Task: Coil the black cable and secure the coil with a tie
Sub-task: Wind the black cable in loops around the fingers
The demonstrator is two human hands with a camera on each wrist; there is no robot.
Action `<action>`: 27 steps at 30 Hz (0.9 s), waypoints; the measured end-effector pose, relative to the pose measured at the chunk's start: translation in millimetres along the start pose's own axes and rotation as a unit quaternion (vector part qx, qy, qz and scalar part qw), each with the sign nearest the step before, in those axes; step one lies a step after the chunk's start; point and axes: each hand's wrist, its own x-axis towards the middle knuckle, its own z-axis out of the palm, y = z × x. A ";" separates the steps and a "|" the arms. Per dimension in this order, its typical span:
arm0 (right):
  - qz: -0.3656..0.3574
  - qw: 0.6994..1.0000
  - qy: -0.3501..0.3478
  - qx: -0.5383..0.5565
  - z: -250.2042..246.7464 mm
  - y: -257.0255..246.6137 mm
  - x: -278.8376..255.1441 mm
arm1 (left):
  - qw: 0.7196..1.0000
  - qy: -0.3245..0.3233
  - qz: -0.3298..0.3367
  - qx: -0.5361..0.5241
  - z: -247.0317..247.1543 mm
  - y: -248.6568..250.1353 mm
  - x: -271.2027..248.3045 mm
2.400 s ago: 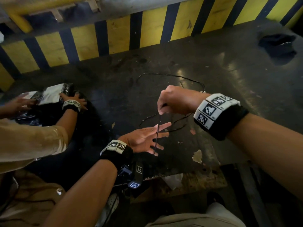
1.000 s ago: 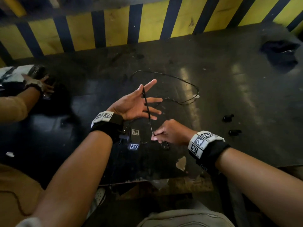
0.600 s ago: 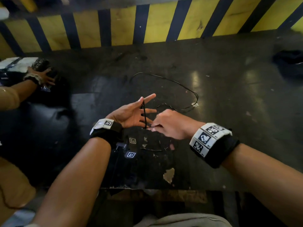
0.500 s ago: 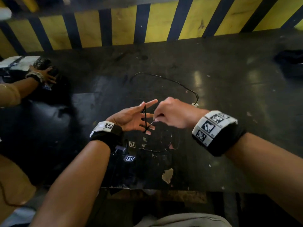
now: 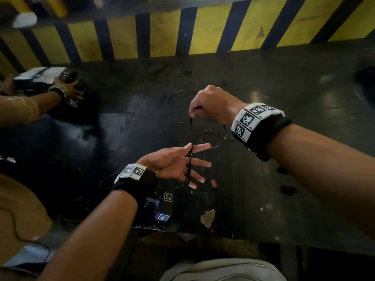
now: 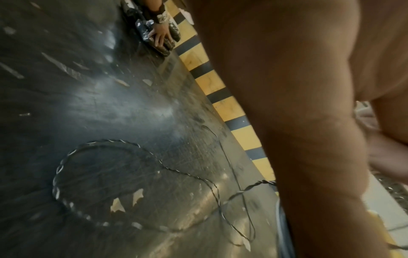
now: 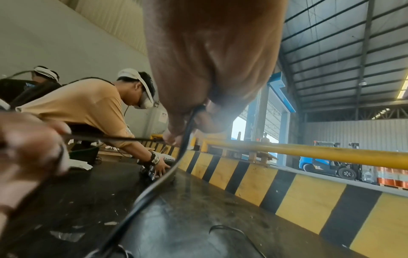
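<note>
Overhead, black cable (no legible writing) between both hands.

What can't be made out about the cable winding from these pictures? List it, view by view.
- Head view: how many turns of the black cable wrap the left hand; the strands merge.
- Head view: the right hand grip; curled fingers hide the pinch.
- Left wrist view: the left hand's fingers; the forearm blocks them.
- Right wrist view: the left hand's fingers are blurred.
- No tie identifiable in any view.
</note>
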 end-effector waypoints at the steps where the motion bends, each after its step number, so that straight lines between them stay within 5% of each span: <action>1: -0.008 1.000 0.009 -0.001 1.4 1.8 1.5 | 1.000 -0.011 0.001 -0.001 2.7 -0.8 -2.9; 8: -0.072 0.997 0.025 0.021 26.3 17.2 4.8 | 0.994 -0.095 0.057 -0.013 21.9 2.9 -18.2; 12: -0.036 0.996 -0.074 0.038 59.9 26.1 -14.7 | 0.988 -0.098 0.119 0.010 27.9 19.5 -28.4; 19: -0.040 0.970 -0.110 0.213 126.6 2.3 -46.7 | 0.983 -0.024 0.183 0.019 21.4 50.4 -26.5; 27: -0.085 0.964 -0.101 0.229 134.6 -20.0 -69.4 | 0.981 0.076 0.180 0.020 -16.7 48.4 -26.2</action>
